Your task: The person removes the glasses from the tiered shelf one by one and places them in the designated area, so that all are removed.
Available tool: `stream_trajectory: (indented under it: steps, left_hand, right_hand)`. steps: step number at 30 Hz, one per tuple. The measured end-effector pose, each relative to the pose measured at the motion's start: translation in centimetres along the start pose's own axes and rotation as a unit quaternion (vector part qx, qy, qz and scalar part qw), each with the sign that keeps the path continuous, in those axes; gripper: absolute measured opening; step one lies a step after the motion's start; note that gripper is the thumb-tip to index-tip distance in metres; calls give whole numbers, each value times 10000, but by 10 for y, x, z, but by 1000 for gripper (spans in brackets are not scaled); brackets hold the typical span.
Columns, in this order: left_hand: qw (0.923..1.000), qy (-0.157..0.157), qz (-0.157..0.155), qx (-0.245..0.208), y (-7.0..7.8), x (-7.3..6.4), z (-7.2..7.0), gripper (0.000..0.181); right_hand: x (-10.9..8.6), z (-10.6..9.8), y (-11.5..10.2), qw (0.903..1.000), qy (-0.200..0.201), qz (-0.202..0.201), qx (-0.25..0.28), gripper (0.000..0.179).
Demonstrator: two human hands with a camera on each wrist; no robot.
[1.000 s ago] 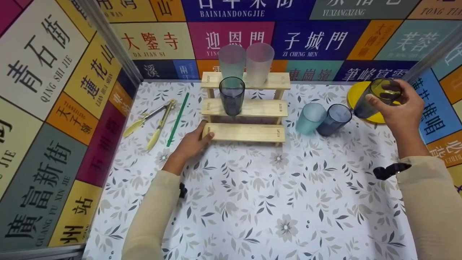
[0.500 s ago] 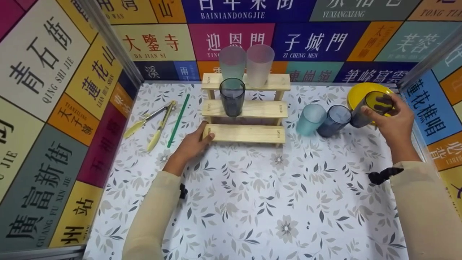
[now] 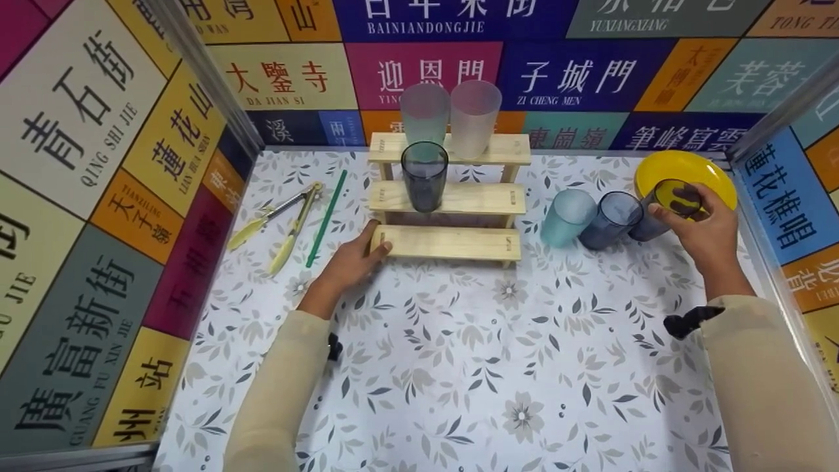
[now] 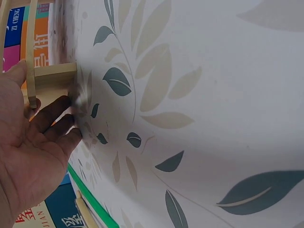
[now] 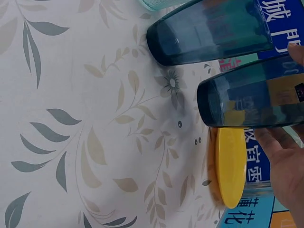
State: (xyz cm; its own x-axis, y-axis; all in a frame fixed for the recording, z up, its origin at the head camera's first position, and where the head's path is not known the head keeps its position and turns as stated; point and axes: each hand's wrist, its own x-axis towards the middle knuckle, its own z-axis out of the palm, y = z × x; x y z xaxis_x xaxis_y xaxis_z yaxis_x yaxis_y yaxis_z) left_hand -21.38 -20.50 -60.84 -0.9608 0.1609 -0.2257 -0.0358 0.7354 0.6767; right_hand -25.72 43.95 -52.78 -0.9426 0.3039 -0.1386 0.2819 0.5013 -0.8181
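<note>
My right hand [image 3: 711, 236] grips a dark blue tumbler [image 3: 647, 221] near its rim. In the right wrist view that tumbler [image 5: 242, 97] stands beside a second blue tumbler [image 5: 209, 35]; whether its base touches the table I cannot tell. The second blue tumbler [image 3: 609, 226] and a frosted teal cup [image 3: 564, 223] stand side by side to its left. My left hand [image 3: 351, 262] pinches the left end of the lowest step of a three-step wooden rack [image 3: 452, 242]. A dark grey tumbler [image 3: 424, 183] stands on the middle step. Two frosted cups, greenish [image 3: 425, 118] and clear [image 3: 476, 121], occupy the top.
A yellow plate [image 3: 711, 174] lies in the back right corner, behind the right hand. Tongs [image 3: 295, 229] with pale yellow tips and a green straw [image 3: 326, 219] lie left of the rack. Printed panels [image 3: 419, 59] enclose the table at the back and both sides.
My right hand has brought the dark blue tumbler leftward and toward me from over the yellow plate, close to the second blue tumbler. The left hand has stayed on the rack.
</note>
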Motion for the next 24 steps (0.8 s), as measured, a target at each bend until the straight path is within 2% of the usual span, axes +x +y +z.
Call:
stream_trajectory:
  steps: [7, 24]
  left_hand:
    - [9999, -154, 25, -15, 0, 0, 0, 86]
    - [9999, -106, 8, 18, 1, 0, -1, 86]
  right_hand:
    - [3, -2, 5, 9997, -254, 52, 22, 85]
    - [8, 4, 17, 9978, -641, 176, -70, 80]
